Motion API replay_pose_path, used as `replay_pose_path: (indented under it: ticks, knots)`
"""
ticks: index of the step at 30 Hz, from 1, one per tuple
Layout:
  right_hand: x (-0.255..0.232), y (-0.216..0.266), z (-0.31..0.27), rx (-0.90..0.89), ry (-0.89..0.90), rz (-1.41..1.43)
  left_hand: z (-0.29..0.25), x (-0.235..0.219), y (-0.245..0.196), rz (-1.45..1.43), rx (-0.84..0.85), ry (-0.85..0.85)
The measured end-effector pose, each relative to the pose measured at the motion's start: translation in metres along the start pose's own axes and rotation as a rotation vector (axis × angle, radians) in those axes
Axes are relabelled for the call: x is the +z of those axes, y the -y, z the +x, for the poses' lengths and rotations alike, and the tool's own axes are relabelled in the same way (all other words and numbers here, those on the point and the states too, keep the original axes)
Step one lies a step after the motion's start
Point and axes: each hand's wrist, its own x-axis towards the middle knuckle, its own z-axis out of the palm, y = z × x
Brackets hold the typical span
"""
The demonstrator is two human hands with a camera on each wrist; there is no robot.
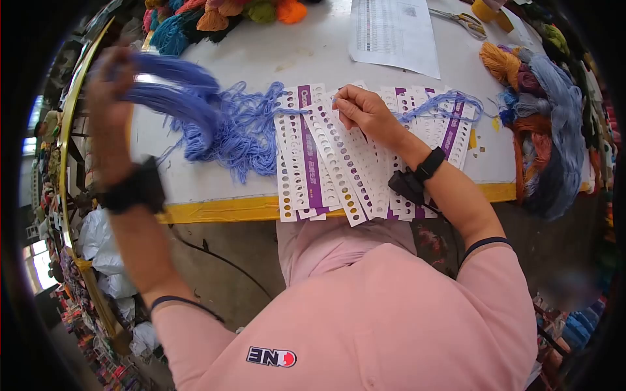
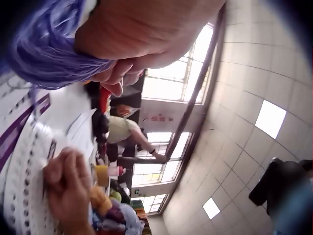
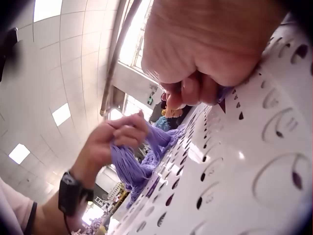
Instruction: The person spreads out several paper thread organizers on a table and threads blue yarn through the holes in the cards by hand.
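Note:
A bundle of violet-blue yarn [image 1: 173, 78] hangs from my left hand [image 1: 111, 104], raised at the table's left side and blurred in the head view. In the right wrist view the fingers of that hand [image 3: 120, 134] curl round the yarn strands [image 3: 129, 164]. The rest of the yarn lies loose and tangled on the table. My right hand [image 1: 365, 114] is curled low over white and purple cards with rows of holes [image 1: 329, 156]. A bit of violet yarn [image 3: 224, 93] shows at its fingers. More yarn loops [image 1: 450, 104] lie over the cards to its right.
A printed sheet [image 1: 394, 39] and scissors [image 1: 466, 23] lie at the back. Coloured yarn hanks stand at the back left [image 1: 212, 16] and hang along the right edge [image 1: 548, 117]. Yellow tape [image 1: 222, 210] lines the table's front edge. Another person [image 2: 122, 129] is in the background.

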Motion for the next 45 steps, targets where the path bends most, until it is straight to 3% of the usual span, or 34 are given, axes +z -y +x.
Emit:
replay_pose_path:
  ticks: [1,3,5,6,7,8,9,11,13,14,16,17,18,21,25,30,33,36,39,42,45]
  knots:
    - [0.000,-0.001,0.002,-0.007,0.000,-0.002,0.007,-0.007,-0.052,0.142,0.160,-0.380]
    - [0.000,0.000,0.001,0.009,-0.002,0.023,-0.002,-0.045,-0.144,0.724,0.431,-0.339]
    - [0.001,0.002,0.002,0.018,-0.006,0.030,-0.007,-0.084,-0.209,1.418,0.774,-0.263]
    - [0.001,0.002,0.002,0.022,-0.007,0.026,0.018,-0.115,-0.257,0.977,0.552,-0.507]
    - [0.001,0.002,0.002,0.029,-0.009,0.021,0.040,-0.162,-0.310,0.698,0.490,-0.527]
    - [0.001,0.003,0.002,0.026,-0.004,0.026,0.012,-0.123,-0.299,1.096,0.611,-0.609]
    - [0.002,0.004,0.001,0.024,0.001,0.028,0.043,-0.175,-0.350,0.743,0.678,-0.657]
    - [0.001,0.005,0.001,0.024,-0.004,0.030,0.055,-0.162,-0.336,0.808,0.696,-0.575]
    - [0.003,0.002,0.002,0.025,-0.019,0.035,0.043,-0.110,-0.309,0.883,0.710,-0.503]
    - [0.005,0.001,0.002,0.018,-0.030,-0.003,0.027,-0.084,-0.265,1.158,0.693,-0.225]
    - [0.007,0.000,0.002,-0.003,-0.057,-0.077,-0.020,-0.025,-0.143,0.845,0.501,0.020]
    - [0.009,0.000,0.001,-0.024,-0.079,-0.104,-0.035,-0.001,-0.089,0.490,0.242,0.073]
    - [0.013,0.000,-0.001,-0.042,-0.101,-0.130,-0.050,0.022,-0.035,0.128,-0.001,0.036]
    - [0.017,-0.004,-0.001,-0.076,-0.141,-0.164,-0.082,0.103,0.097,0.157,-0.269,0.059]
    - [0.019,-0.003,-0.001,-0.083,-0.130,-0.227,-0.068,0.129,0.191,0.374,-0.244,0.119]
    - [0.019,-0.006,0.000,-0.097,-0.260,-0.208,-0.060,0.131,0.220,0.616,-0.207,0.107]
    - [0.026,-0.011,0.007,-0.146,-0.337,-0.228,-0.073,0.131,0.228,0.813,-0.053,0.096]
    - [0.031,-0.012,0.012,-0.178,-0.347,-0.258,-0.077,0.140,0.230,0.591,0.063,-0.029]
    - [0.029,-0.013,0.014,-0.168,-0.336,-0.254,-0.086,0.149,0.203,0.292,-0.285,-0.168]
    - [0.027,-0.016,0.012,-0.138,-0.332,-0.215,-0.098,0.168,0.178,0.102,-0.537,-0.057]
    - [0.027,-0.015,0.014,-0.156,-0.325,-0.217,-0.099,0.181,0.182,0.058,-0.696,-0.050]
